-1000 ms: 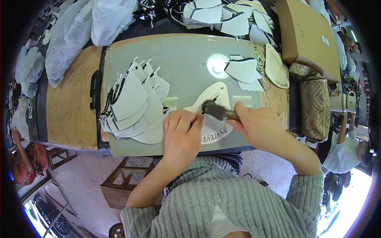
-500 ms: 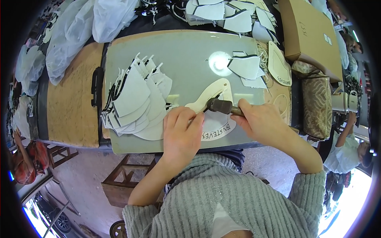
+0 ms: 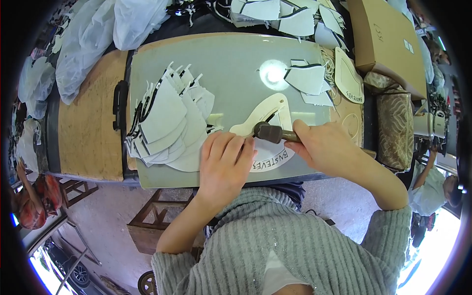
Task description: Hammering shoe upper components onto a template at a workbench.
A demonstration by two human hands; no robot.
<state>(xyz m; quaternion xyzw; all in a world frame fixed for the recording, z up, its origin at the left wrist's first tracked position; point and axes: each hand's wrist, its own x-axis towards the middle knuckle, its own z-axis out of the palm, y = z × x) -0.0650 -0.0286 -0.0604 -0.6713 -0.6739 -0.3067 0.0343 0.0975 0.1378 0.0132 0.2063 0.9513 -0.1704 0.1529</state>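
Note:
My right hand point(image 3: 327, 150) is closed round the short wooden handle of a hammer point(image 3: 269, 133), whose dark head rests on or just above the work before me. Beneath it lies a cream curved template point(image 3: 259, 114) with lettering on its lower band. A white piece point(image 3: 268, 148) with a dark edge lies on the template, partly hidden by the hammer. My left hand point(image 3: 226, 164) bends its fingers together over the left side of this piece, close to the hammer head; the fingertips and thumb are partly hidden. To the left, white black-edged pieces point(image 3: 167, 125) are fanned in a stack.
A grey-green board point(image 3: 231, 59) covers the table. Several white pieces point(image 3: 307, 79), a cord bundle point(image 3: 328, 66) and another template point(image 3: 348, 78) lie at right, near a cardboard box point(image 3: 388, 44) and patterned case point(image 3: 395, 128). Plastic bags point(image 3: 140, 24) hang at back left.
The hammer head has shifted slightly left, toward my left fingers. My left hand has moved a little, its fingers still together; the view has shifted slightly.

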